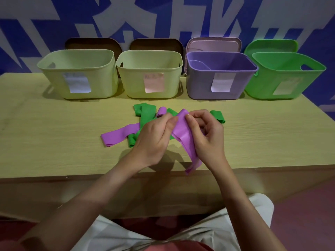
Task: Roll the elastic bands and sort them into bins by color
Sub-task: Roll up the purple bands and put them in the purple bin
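Here left hand and right hand both pinch top of purple band above bench; tail hangs over front edge. Purple bin holds purple band; other bins' insides not visible.

We saw four bins in a row along the far edge of the table, backed by the wall: the leftmost bin, the second bin, the third bin and the rightmost bin. A lid stood behind each bin, between it and the wall. In front of the second and third bins, near the table's middle, lay a pile of bands, several overlapping. Above and just before this pile, the left hand and the right hand held one band between them, its lower end hanging toward the table's near edge.
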A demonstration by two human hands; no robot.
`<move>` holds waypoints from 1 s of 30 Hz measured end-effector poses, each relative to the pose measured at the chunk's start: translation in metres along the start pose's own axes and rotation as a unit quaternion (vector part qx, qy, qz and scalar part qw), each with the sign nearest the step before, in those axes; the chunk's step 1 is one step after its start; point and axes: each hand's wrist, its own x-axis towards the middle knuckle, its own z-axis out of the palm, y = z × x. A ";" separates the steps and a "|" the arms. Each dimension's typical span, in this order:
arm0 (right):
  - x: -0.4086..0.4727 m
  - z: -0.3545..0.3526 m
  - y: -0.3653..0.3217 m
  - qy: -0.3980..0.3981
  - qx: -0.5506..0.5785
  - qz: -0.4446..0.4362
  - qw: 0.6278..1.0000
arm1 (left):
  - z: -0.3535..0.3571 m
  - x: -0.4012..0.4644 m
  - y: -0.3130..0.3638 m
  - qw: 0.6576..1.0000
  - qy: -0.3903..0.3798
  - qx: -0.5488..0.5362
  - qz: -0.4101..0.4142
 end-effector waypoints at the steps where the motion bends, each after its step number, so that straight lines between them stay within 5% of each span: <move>1: 0.000 0.001 0.000 -0.005 0.003 0.008 1.000 | 0.000 0.000 0.000 1.000 0.006 -0.015 -0.010; 6: -0.002 0.000 -0.006 -0.053 0.079 0.004 0.995 | -0.001 0.002 0.016 0.962 0.010 -0.240 -0.127; 11: 0.001 -0.001 -0.007 -0.037 0.010 -0.042 0.998 | -0.002 0.006 0.026 0.893 -0.023 -0.385 -0.232; 14: -0.002 -0.002 -0.003 -0.020 0.003 -0.040 0.999 | 0.001 0.007 0.019 0.924 -0.035 -0.320 -0.207; 17: -0.005 -0.001 0.002 -0.021 0.017 -0.029 0.999 | 0.006 0.002 0.012 0.981 -0.004 -0.172 -0.095; 21: -0.006 0.003 0.003 -0.021 0.028 -0.026 0.999 | 0.011 -0.002 0.007 0.998 0.046 -0.032 -0.001; 30: -0.007 0.001 0.001 -0.072 0.008 -0.036 0.997 | 0.010 0.012 0.009 0.961 0.064 -0.208 -0.173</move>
